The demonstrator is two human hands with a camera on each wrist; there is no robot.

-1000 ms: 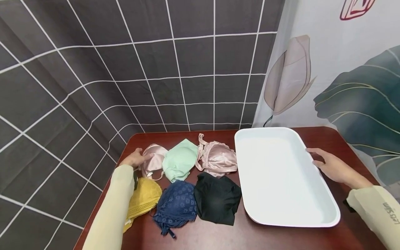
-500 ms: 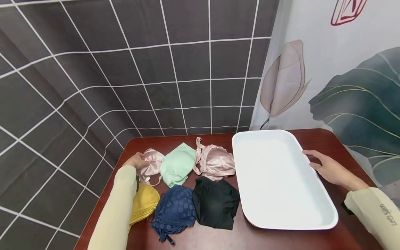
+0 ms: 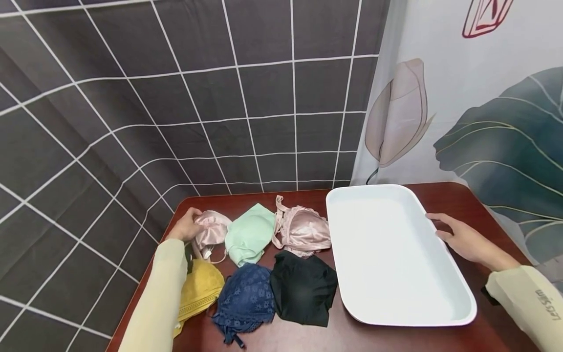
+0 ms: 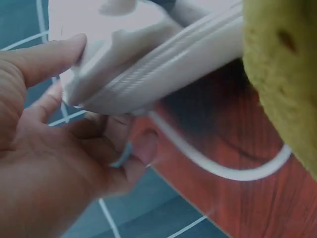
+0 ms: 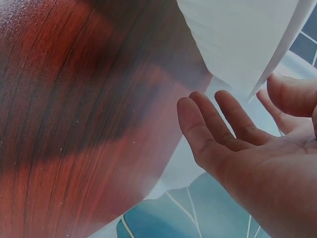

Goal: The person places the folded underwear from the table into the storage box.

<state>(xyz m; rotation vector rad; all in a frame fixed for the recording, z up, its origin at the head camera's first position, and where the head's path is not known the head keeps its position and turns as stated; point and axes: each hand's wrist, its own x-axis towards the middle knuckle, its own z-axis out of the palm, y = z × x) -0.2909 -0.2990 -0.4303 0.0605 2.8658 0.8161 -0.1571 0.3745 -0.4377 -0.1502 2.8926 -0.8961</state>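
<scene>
At the table's far left, a pale pink satin bra (image 3: 213, 230) lies with its near edge raised. My left hand (image 3: 184, 226) pinches that edge; in the left wrist view the thumb (image 4: 62, 55) is on top of the bra (image 4: 124, 59), with fingers beneath, and a thin strap loops below. My right hand (image 3: 459, 239) is at the right rim of a large white tray (image 3: 453, 278). Its fingers are loosely extended, and in the right wrist view the hand (image 5: 257, 144) has its thumb by the tray wall (image 5: 237, 39).
Beside the pink bra lie a mint green bra (image 3: 249, 233) and a lacy pink bra (image 3: 305, 229). Nearer are a yellow bra (image 3: 201, 288), a navy floral bra (image 3: 246, 298) and a folded black garment (image 3: 303, 288). A dark grid curtain (image 3: 272, 98) hangs behind the table (image 3: 308, 340).
The left thumb and fingers have closed on the left pink bra's edge, which is slightly drawn up. The right hand stays at the tray's rim. The head view has shifted a little.
</scene>
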